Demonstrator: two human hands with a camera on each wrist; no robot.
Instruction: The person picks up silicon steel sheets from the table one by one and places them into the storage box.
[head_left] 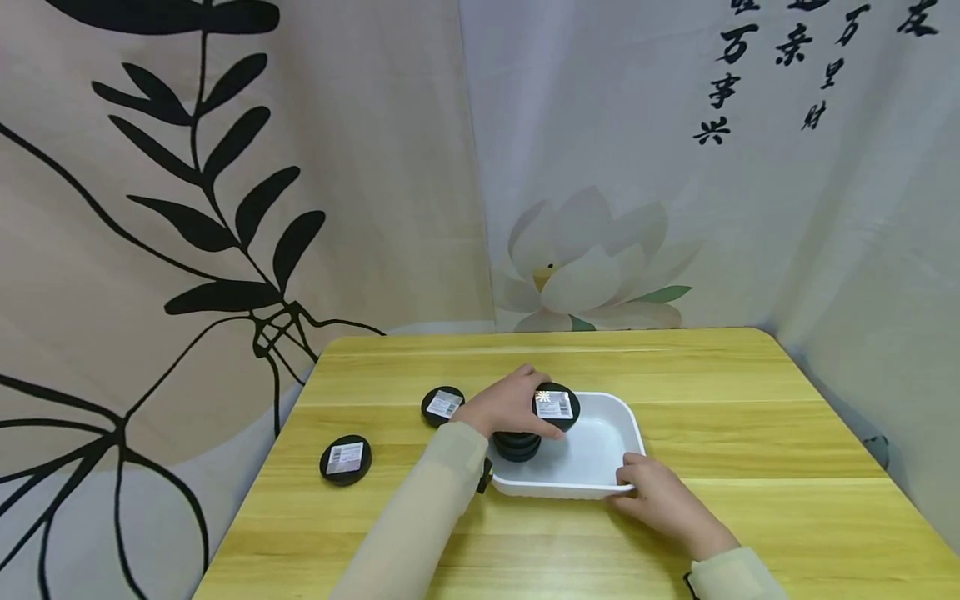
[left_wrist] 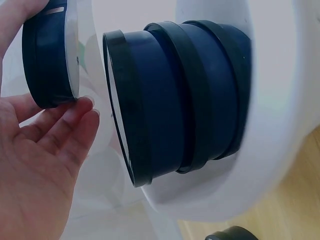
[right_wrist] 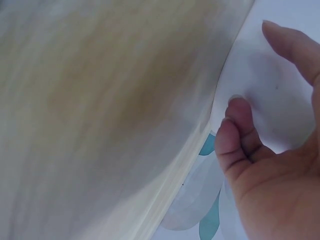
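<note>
"What can't you see from there?"

"In the head view, the left hand (head_left: 510, 404) and its cream fabric sleeve (head_left: 423, 508) cover part of the stack of round black containers (head_left: 516, 448) and the near-left edge of the white rectangular tray (head_left: 600, 437). I can't read the label print, and the right wrist view is blurred."

"And the fingers?"

"The left ones are parted just enough to pinch a flat round black container with a white label (head_left: 555, 407) by its rim. I see it above the tray, apart from the stack standing inside at the left end. The right hand (head_left: 660, 500) seems to grip the tray's near-right corner, thumb and fingers either side, as far as I can judge."

"Surface and room?"

"A yellow wood-grain table (head_left: 735, 417); two more labelled black containers (head_left: 346, 460) lie left of the tray. Behind hangs pale printed cloth (head_left: 390, 167)."
</note>
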